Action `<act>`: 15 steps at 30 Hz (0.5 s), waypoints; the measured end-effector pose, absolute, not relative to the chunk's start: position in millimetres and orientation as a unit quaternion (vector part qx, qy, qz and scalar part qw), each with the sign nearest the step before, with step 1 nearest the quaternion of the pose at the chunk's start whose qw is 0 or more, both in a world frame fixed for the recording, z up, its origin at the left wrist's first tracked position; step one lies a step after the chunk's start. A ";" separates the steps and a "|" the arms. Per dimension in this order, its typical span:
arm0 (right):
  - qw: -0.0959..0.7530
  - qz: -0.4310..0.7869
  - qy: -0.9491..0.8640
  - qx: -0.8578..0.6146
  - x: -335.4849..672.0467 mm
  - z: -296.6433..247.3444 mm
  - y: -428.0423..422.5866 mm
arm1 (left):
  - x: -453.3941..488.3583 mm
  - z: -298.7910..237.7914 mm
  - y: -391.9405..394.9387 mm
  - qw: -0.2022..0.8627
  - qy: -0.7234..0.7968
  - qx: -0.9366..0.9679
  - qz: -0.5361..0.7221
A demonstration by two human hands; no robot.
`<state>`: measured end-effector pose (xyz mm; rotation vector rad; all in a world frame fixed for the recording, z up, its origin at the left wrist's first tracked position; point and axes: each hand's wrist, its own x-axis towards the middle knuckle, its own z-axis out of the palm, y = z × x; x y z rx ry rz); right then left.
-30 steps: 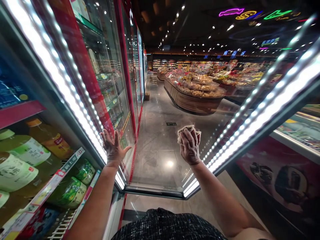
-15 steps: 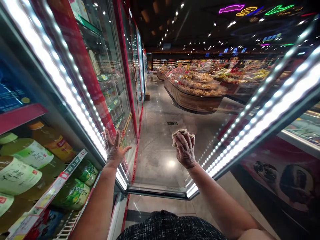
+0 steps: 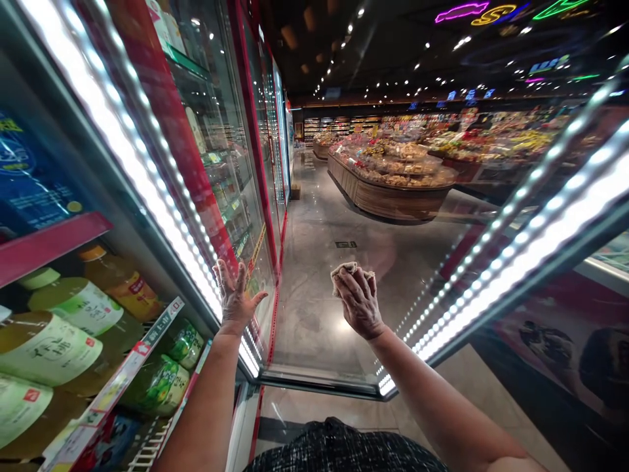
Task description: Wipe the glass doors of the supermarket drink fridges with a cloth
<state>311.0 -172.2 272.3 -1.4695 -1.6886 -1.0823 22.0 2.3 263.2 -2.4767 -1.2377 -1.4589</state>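
So the cloth (image 3: pixel 339 274) is bunched under the right hand (image 3: pixel 361 305), fingers curled over it, poking out past the fingertips, no clear long axis tbh. Looks sandwiched between that hand and the glass door (image 3: pixel 314 344). Left hand (image 3: pixel 236 298) holds nothing, fingers spread, well off to the cloth's left, next to the light strip (image 3: pixel 132 165)

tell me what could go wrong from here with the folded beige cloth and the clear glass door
The spread left hand, apparently flat on the clear glass door beside a bright white LED strip, might leave fingerprints. The folded beige cloth, bunched under the right hand, could slip, letting bare skin smear the door. The bare left forearm passes near green-labelled containers and might bump them.
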 end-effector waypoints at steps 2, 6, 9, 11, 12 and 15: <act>0.323 -0.411 -0.645 -0.558 310.6 277.5 -170.5 | 20.7 259.9 4.2 0.012 -0.385 -0.794 -0.471; 0.334 -0.405 -0.641 -0.560 307.4 312.9 -160.1 | 17.0 255.4 7.5 0.026 -0.369 -0.799 -0.473; 0.348 -0.403 -0.634 -0.561 301.0 327.9 -152.5 | 13.7 253.9 8.4 0.035 -0.363 -0.804 -0.471; 0.349 -0.401 -0.625 -0.571 295.8 322.1 -150.5 | 12.0 253.7 8.0 0.025 -0.372 -0.804 -0.463; 0.345 -0.401 -0.625 -0.574 293.5 315.3 -150.6 | 11.4 253.8 7.6 0.018 -0.380 -0.803 -0.458; 0.322 -0.399 -0.653 -0.558 289.5 292.0 -153.3 | 10.5 254.7 6.4 0.002 -0.391 -0.800 -0.455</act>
